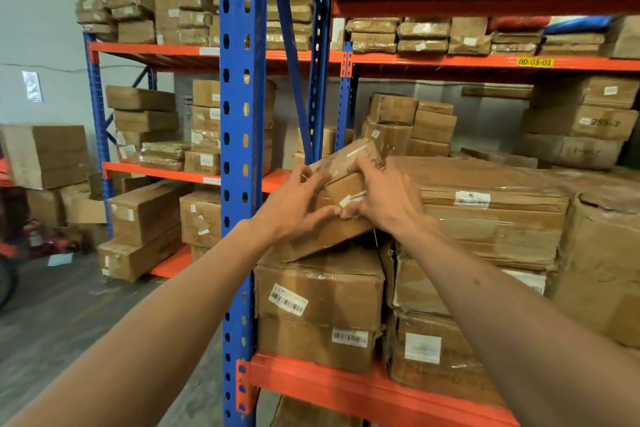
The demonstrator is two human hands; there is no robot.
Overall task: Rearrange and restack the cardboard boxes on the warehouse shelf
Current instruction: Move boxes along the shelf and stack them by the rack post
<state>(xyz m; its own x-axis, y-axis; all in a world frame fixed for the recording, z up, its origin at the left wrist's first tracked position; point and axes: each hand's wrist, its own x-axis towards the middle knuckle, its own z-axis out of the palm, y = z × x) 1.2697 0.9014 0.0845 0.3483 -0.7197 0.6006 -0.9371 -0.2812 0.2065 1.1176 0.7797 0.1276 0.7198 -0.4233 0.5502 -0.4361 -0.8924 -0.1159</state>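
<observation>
Warehouse storeroom. Pallet racking: blue perforated uprights, orange beams. Taped cardboard boxes with barcode labels stacked on every level. Yellow location tag on beam. Bare concrete floor, plain wall.

The shelf in front of me is an orange beam hung on a blue upright. Directly on it, at the left end against the upright, sits a taped box with a barcode label — another labelled box is stacked on top. Just beside it to the right rests a crumpled box with a white label, carrying more boxes above. The next rack behind has orange shelves too, each loaded with brown cartons — its lowest level holds long boxes lying flat.
</observation>
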